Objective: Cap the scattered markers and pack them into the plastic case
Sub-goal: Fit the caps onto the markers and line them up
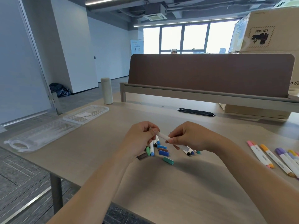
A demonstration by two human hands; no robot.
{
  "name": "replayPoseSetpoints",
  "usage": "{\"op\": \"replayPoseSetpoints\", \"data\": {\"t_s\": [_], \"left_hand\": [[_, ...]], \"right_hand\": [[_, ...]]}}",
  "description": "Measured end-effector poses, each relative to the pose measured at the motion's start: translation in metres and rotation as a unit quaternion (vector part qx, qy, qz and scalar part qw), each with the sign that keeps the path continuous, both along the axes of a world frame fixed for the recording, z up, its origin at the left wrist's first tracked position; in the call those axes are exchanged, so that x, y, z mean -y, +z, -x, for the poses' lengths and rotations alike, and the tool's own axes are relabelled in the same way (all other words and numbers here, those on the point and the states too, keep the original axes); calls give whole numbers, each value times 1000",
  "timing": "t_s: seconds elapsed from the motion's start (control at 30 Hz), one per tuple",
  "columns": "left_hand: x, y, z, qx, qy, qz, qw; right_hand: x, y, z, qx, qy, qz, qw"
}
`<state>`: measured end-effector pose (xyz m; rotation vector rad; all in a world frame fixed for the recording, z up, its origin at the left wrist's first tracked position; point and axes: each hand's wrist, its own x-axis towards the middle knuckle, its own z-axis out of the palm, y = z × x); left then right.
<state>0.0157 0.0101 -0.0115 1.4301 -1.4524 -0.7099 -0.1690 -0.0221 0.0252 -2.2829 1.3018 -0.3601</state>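
Both hands grip one white marker (pixel 163 136) above the counter (pixel 186 183): left hand (pixel 140 139) pinches one end, right hand (pixel 187 138) the other. Light, stiff, slick barrel; hold mid-barrel. Open clear plastic case (pixel 48 133) sits far left.

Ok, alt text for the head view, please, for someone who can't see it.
The left hand and right hand pinch a white marker between them, above a cluster of markers and loose caps on the table. The clear plastic case lies open at left; capped markers lie at right.
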Motion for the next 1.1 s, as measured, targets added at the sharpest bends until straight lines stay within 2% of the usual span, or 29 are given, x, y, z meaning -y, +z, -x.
{"op": "replayPoseSetpoints", "data": {"t_s": [0.17,0.33,0.67,0.77,0.93,1.1], "left_hand": [[5,1,-1,-13,16,-1,1000],[13,-1,-9,52,80,-27,995],[14,-17,-21,39,95,-33,994],[16,-17,-23,35,89,-28,995],[21,-18,-26,42,66,-25,997],[26,-17,-32,36,47,-18,998]], "right_hand": [[5,-7,-6,5,-16,14,1000],[26,-24,-15,-105,-96,88,986],[44,-53,-26,-223,-148,135,954],[51,-55,-34,-189,-148,162,957],[68,-52,-68,-108,-148,117,976],[81,-46,-88,-164,-144,71,973]]}}
